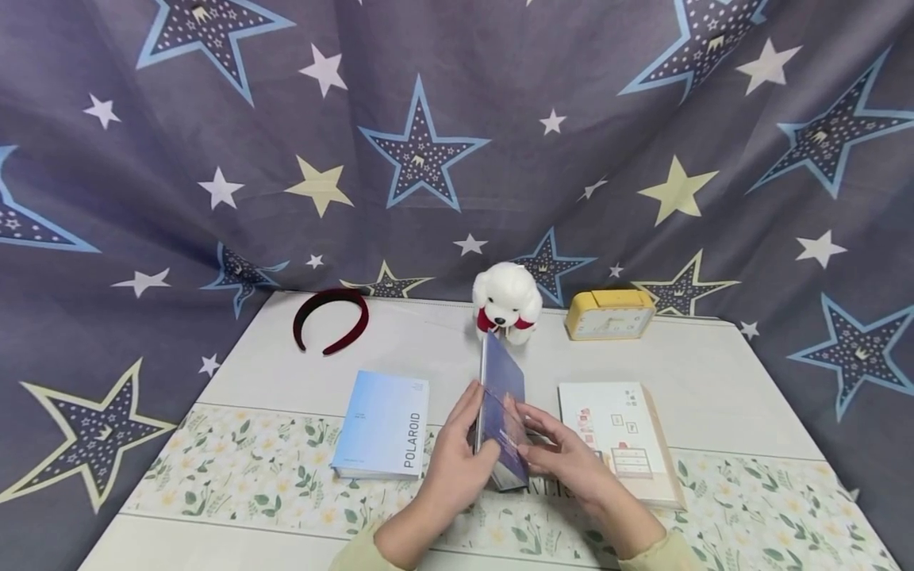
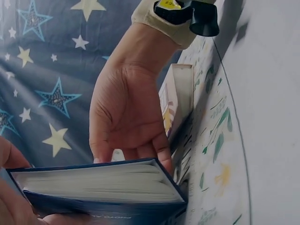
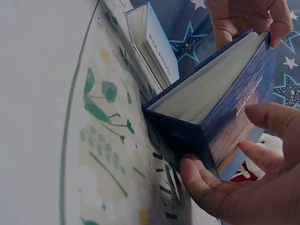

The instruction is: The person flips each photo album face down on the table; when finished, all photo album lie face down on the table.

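A dark blue photo album (image 1: 504, 373) stands on edge, tilted, between both hands over the middle of the table. My left hand (image 1: 457, 460) grips its left side, the thumb at the near edge of the pages. With its fingertips my right hand (image 1: 567, 460) holds the front cover and the spine. In the right wrist view, the album's cover (image 3: 239, 122) has a sunset-like print and the words PHOTO ALBUM. Its lower spine edge is right at the table cloth. White page edges (image 2: 98, 183) show between the covers in the left wrist view.
A light blue POLAROID album (image 1: 382, 424) lies on the left, a white illustrated book (image 1: 614, 436) on the right. Along the back are a dark red headband (image 1: 332, 297), a white plush dog (image 1: 507, 297) and a yellow alarm clock (image 1: 610, 315). A star-patterned curtain (image 1: 457, 230) hangs behind.
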The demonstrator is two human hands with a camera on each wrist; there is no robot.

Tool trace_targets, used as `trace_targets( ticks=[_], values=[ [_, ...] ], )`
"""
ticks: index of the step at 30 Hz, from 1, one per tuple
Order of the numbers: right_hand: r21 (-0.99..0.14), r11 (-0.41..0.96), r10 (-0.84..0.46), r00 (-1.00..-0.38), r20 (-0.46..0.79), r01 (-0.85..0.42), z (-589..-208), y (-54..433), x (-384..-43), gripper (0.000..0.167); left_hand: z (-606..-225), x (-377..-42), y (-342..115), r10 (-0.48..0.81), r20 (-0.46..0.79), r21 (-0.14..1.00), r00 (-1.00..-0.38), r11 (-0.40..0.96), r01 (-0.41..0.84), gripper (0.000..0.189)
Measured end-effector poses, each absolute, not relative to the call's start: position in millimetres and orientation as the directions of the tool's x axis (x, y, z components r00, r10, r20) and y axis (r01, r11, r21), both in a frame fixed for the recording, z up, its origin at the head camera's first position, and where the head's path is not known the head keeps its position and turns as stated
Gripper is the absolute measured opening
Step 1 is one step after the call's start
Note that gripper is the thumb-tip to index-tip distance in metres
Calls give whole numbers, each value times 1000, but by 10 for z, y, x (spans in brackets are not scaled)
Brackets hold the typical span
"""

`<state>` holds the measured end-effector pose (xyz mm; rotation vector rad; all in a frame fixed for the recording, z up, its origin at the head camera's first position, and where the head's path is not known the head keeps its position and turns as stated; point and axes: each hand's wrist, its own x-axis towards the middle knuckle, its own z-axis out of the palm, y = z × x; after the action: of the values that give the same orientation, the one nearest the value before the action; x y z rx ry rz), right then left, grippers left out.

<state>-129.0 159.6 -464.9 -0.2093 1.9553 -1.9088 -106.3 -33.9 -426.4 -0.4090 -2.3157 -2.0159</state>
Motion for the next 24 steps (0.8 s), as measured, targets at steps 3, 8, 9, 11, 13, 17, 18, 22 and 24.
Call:
trace_targets(
  ticks=[3,8,9,11,13,17,18,22,24],
  values=[
    [-983,78,-369,-912,-181,164,-4663,1610,-1287,63,-4300,-1044,-335,162,214,972,-963,66,227,74],
    [-983,103,-360,-916,-177,150,-4665,1621,-1295,63,-4334,-1033,-324,159,230,973,-960,-6,232,73],
    [-983,106,-359,-917,-176,148,-4662,1624,-1296,63,-4337,-1036,-323,159,232,973,-960,-15,232,73],
    [-983,106,-360,-916,-176,147,-4657,1631,-1296,64,-4344,-1043,-322,164,231,973,-959,-47,226,73],
    [-984,107,-364,-915,-174,145,-4655,1637,-1293,65,-4354,-1046,-327,167,230,972,-959,-85,218,73],
    [-985,103,-378,-910,-169,140,-4657,1648,-1289,66,-4380,-1054,-344,163,231,969,-959,-131,211,71],
    [-985,104,-381,-910,-165,135,-4655,1649,-1289,67,-4384,-1058,-349,161,230,969,-960,-132,210,71],
    [-985,113,-385,-908,-165,131,-4650,1655,-1282,69,-4398,-1080,-369,176,233,965,-956,-163,206,71],
    [-984,120,-387,-907,-167,130,-4649,1658,-1276,71,-4404,-1083,-383,198,223,962,-954,-201,183,73]
  ],
)
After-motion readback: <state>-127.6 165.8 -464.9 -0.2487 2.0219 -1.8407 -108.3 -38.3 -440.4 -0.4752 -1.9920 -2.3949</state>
